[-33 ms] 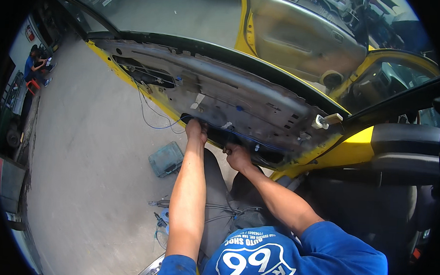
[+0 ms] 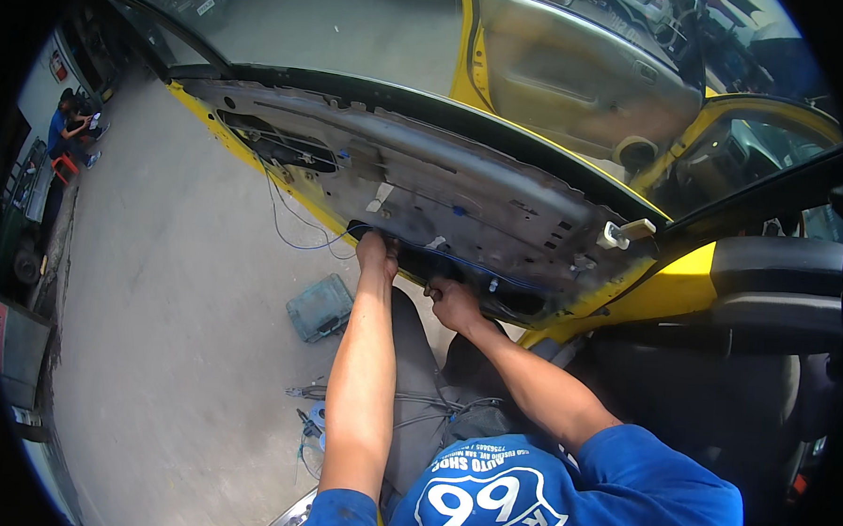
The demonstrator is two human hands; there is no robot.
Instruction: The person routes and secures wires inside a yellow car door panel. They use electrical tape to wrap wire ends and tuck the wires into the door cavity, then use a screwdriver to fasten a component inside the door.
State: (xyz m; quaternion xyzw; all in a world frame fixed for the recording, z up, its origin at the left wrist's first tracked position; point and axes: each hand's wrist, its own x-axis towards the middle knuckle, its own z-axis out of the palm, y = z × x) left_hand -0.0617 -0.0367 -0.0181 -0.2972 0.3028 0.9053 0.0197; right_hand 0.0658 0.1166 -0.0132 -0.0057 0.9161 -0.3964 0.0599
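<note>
A yellow car door point(image 2: 547, 189) stands open before me, its bare grey inner panel showing. My left hand point(image 2: 375, 249) is closed at the left part of a long dark opening point(image 2: 422, 260) low in that panel, beside a blue wire point(image 2: 300, 246). The fingertips are hidden, so what they grip does not show. Farther right, my right hand point(image 2: 455, 304) is curled closed at the lower edge of the same opening; I cannot make out what is in it. The blue wire loops out left of my left hand, and blue wiring also runs along the opening toward the right.
On the floor left of my left forearm lies a teal plastic case point(image 2: 319, 307). Cables and pliers point(image 2: 308, 392) are by my legs. A window crank point(image 2: 627, 232) juts from the panel's right. Another car door point(image 2: 580, 72) stands beyond; a seated person point(image 2: 68, 135) is far left.
</note>
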